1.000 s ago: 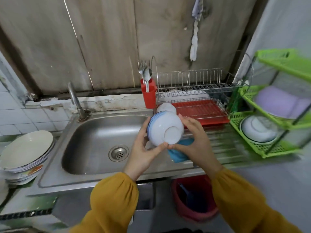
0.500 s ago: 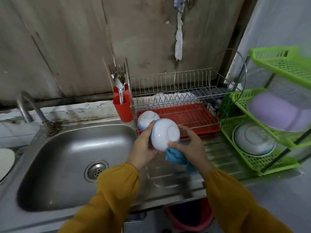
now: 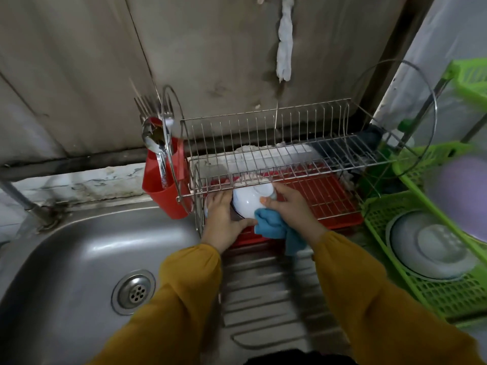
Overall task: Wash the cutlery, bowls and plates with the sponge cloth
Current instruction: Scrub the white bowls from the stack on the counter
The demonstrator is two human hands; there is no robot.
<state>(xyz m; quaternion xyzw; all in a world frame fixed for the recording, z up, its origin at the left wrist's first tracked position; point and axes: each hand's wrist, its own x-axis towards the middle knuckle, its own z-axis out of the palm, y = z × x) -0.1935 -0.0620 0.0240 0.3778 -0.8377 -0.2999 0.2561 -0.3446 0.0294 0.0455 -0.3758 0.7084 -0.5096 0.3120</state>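
Note:
A white bowl with a blue rim (image 3: 250,202) is held upside down under the front edge of the wire dish rack (image 3: 276,154), over its red drip tray (image 3: 326,198). My left hand (image 3: 224,219) grips the bowl's left side. My right hand (image 3: 290,206) holds its right side with thumb and fingers, and a blue sponge cloth (image 3: 276,229) is bunched under that palm. Another bowl sits just left of it, mostly hidden by my left hand. Forks and spoons (image 3: 155,127) stand in a red cutlery cup (image 3: 166,185) on the rack's left end.
The steel sink (image 3: 79,259) with its drain (image 3: 133,292) lies at the left, the tap (image 3: 21,201) behind it. A ribbed drainboard (image 3: 268,291) lies below my hands. A green plastic shelf rack (image 3: 427,259) at the right holds a white bowl (image 3: 434,248) and a purple dish (image 3: 463,196).
Both hands have carried the bowl from above the sink's edge rightward and away, into the lower tier of the dish rack. The view has swung right, so the plate stack at the left is gone.

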